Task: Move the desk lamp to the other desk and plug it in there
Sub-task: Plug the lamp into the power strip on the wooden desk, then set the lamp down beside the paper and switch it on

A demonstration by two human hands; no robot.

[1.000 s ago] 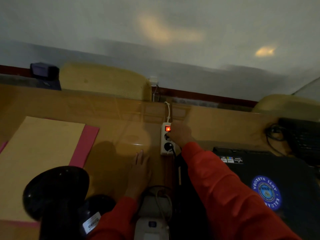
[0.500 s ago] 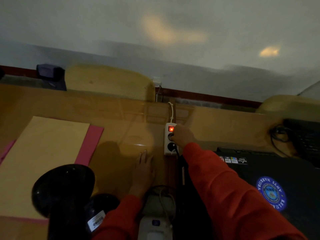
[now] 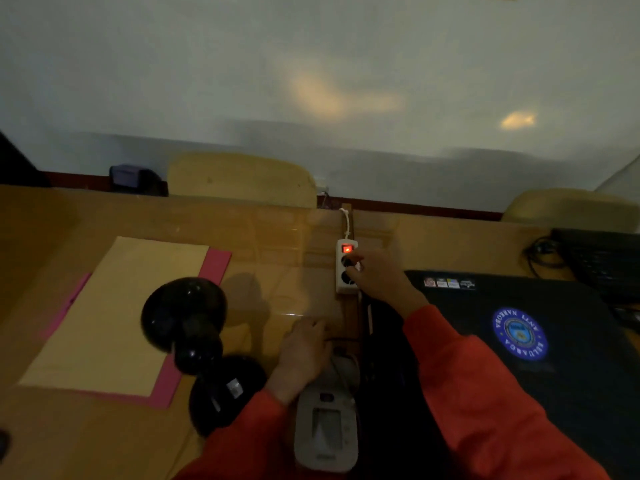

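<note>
The black desk lamp stands at the lower left of the wooden desk [image 3: 277,237], its round shade [image 3: 183,313] above its round base [image 3: 225,393]; no light comes from it. A white power strip [image 3: 346,268] lies mid-desk with its red switch [image 3: 347,249] glowing. My right hand [image 3: 379,277] reaches to the strip's right side, fingertips pinched on a small black plug [image 3: 350,265] at the sockets. A dark cord drops from there toward me. My left hand [image 3: 304,348] rests flat on the desk, right of the lamp base.
A closed black laptop [image 3: 554,341] with a blue round sticker lies at the right, a keyboard [image 3: 602,258] and cables behind it. A white device [image 3: 325,434] sits near the front edge. A tan envelope [image 3: 114,313] on a pink folder lies left. Two chair backs [image 3: 242,178] stand beyond the desk.
My right hand has slid to the strip's right side, uncovering the sockets. My left hand has drawn back slightly toward me. The view has shifted, so the lamp sits higher in frame.
</note>
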